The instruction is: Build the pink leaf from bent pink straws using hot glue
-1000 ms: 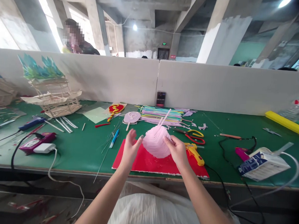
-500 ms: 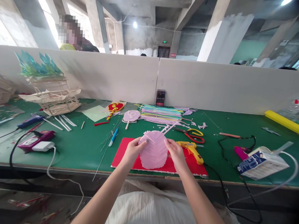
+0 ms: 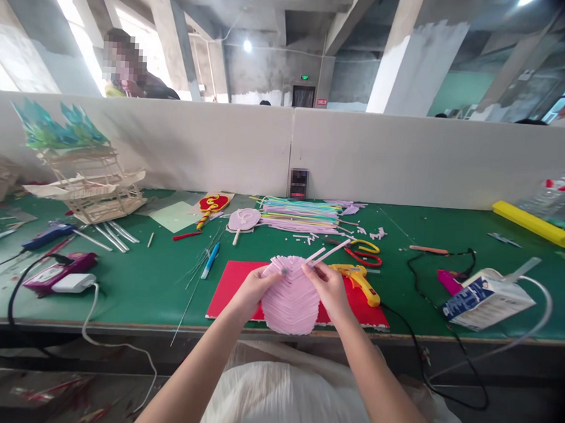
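A pale pink oval panel (image 3: 291, 306), made of fuzzy pipe cleaners laid in a V pattern, is held up over the red board (image 3: 231, 284). My left hand (image 3: 254, 290) pinches its upper left edge, thumb on the front. At the upper right edge, my right hand (image 3: 328, 289) is closed on the panel, where loose pink pipe cleaner ends (image 3: 330, 250) stick out up and to the right. Just right of that hand lies a yellow glue gun (image 3: 361, 282) on the board. Behind it are scissors (image 3: 366, 254) with red and yellow handles.
Coloured pipe cleaners (image 3: 301, 215) lie in a bundle at the back, near a pink fan shape (image 3: 244, 219) and a red-yellow one (image 3: 213, 203). A blue pen (image 3: 210, 261) and thin wires are left. A purple power socket (image 3: 64, 272) and a carton (image 3: 488, 301) flank the workspace.
The pink panel has come down slightly, its lower edge now nearer the table's front edge. My left hand has shifted inward along its top, and the loose ends point more to the right.
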The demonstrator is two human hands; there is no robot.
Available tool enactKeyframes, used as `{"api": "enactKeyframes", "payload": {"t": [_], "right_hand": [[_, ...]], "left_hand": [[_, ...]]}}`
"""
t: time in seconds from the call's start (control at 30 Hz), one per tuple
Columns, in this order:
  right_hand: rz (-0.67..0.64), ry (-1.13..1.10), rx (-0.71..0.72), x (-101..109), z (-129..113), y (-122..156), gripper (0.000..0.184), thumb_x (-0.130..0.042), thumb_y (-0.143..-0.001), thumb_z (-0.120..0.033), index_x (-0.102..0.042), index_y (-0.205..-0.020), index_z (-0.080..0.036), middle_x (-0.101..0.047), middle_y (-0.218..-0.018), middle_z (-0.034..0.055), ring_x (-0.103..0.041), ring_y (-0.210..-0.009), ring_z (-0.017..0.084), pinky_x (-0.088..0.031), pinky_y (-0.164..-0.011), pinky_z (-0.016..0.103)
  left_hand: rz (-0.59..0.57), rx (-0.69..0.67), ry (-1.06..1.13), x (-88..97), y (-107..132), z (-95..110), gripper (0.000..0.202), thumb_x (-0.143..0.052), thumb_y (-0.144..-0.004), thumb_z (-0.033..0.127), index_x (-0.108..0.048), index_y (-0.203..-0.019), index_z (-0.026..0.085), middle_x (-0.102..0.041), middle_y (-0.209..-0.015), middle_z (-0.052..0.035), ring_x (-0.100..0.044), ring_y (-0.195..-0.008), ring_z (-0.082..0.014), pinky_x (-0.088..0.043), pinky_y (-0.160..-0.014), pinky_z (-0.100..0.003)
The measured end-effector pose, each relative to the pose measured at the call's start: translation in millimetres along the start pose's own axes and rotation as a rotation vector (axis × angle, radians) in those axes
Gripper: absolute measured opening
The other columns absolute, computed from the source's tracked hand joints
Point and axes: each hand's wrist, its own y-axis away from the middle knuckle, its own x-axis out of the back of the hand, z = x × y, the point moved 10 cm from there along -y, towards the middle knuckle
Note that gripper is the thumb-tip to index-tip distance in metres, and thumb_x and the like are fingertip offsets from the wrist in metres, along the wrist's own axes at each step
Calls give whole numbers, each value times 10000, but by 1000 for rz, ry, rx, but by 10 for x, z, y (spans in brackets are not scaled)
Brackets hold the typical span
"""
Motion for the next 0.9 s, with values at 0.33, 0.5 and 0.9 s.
{"api": "enactKeyframes", "payload": {"t": [0.33,0.5,0.9], "right_hand": [[248,766,39,1123,140,-162,289,-517,-801,-436,-657,-845,-187,-685,-857,89,-623,-760,218,-455,-682,319],[184,1071,-214,1496,524,-70,316,-551,-765,-491,-599,-800,-181,-645,-809,79,-610,-691,202,-392,-540,275],[-18,1278,-130,1509,572,-277,406,-361,-917,-430,-664,-809,-182,-670,-930,102,-630,-784,192,-414,-625,262]], "left_hand": [[189,-67,-22,243,-285,75,452,-829,-503,408,-686,-816,115,-711,-723,-53,-649,-631,-181,-497,-626,-270],[200,-94,-69,350,-373,-33,458,-803,-539,444,-680,-829,112,-715,-739,-65,-656,-635,-198,-507,-611,-285],[182,-120,-115,320,-363,-37,490,-798,-525,474,-686,-829,106,-708,-713,-53,-643,-618,-183,-494,-590,-261]]}}
